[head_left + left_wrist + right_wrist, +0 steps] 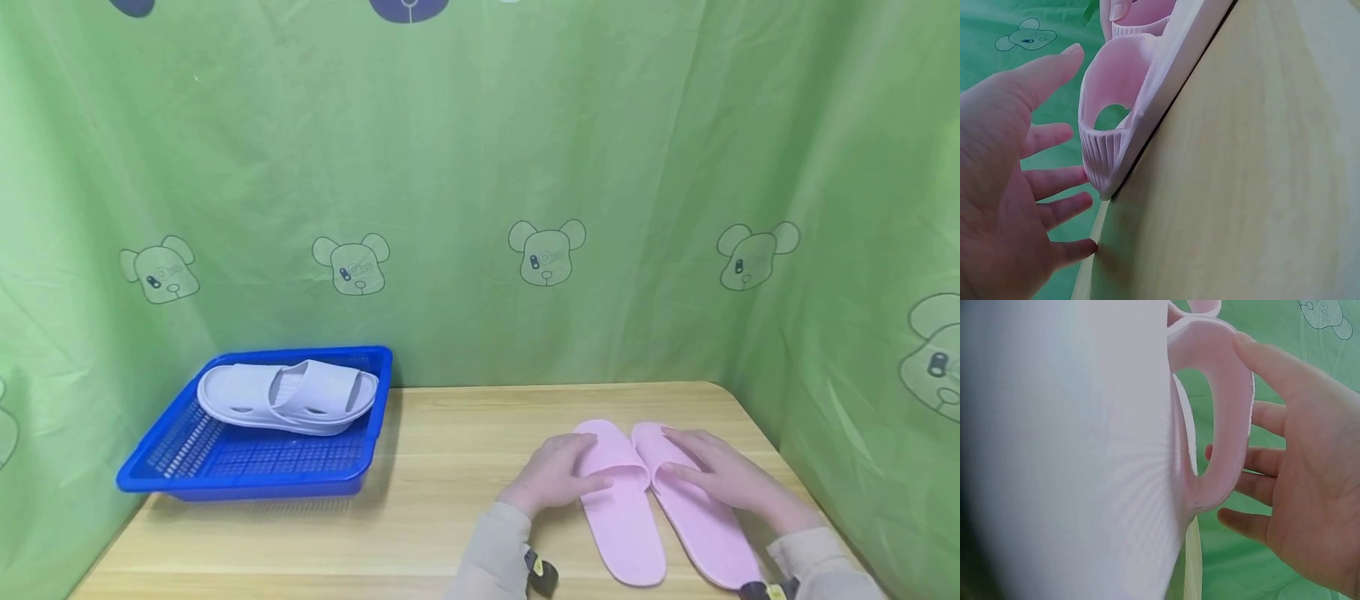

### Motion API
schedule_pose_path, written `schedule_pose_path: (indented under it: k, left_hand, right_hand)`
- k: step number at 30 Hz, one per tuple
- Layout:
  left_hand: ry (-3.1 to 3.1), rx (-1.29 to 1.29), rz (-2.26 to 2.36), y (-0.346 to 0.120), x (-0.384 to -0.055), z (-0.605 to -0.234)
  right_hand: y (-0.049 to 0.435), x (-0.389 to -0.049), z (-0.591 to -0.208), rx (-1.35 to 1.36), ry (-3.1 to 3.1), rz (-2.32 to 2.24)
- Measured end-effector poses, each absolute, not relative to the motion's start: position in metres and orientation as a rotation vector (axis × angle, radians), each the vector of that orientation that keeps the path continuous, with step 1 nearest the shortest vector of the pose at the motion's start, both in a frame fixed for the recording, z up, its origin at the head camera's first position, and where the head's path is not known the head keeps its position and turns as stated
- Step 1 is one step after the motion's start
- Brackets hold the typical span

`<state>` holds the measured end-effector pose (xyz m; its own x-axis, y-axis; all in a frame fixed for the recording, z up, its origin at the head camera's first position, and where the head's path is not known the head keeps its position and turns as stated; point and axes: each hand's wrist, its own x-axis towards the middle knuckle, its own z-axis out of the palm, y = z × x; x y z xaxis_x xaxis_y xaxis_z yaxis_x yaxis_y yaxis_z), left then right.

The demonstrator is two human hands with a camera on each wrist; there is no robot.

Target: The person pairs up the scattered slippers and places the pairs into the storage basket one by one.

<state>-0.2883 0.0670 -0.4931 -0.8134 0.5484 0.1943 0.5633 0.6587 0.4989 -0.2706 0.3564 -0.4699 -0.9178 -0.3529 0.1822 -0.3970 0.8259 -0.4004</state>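
Two pink slippers lie side by side on the table, toes pointing away from me. My left hand (550, 475) is at the outer side of the left pink slipper (628, 537), near its strap. In the left wrist view its fingers (1063, 209) are spread and fairly straight, close beside the toe end. Over the strap of the right pink slipper (708, 542) lies my right hand (726, 473). Its thumb touches the strap edge in the right wrist view, while the loosely extended fingers (1260, 459) reach behind the strap, partly hidden.
At the left stands a blue plastic basket (255, 482) holding a pair of pale lavender slippers (240, 392). Green curtains (480, 150) with printed bear heads surround the wooden table (457, 450) at the back and both sides.
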Motion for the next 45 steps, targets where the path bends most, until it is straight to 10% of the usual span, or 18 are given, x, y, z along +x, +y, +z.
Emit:
schedule_pose_path:
  k: [45]
  left_hand:
    - [-2.905, -0.623, -0.826, 0.057, -0.284, -0.485]
  right_hand:
    - [0.354, -0.266, -0.444, 0.498, -2.768, 0.500]
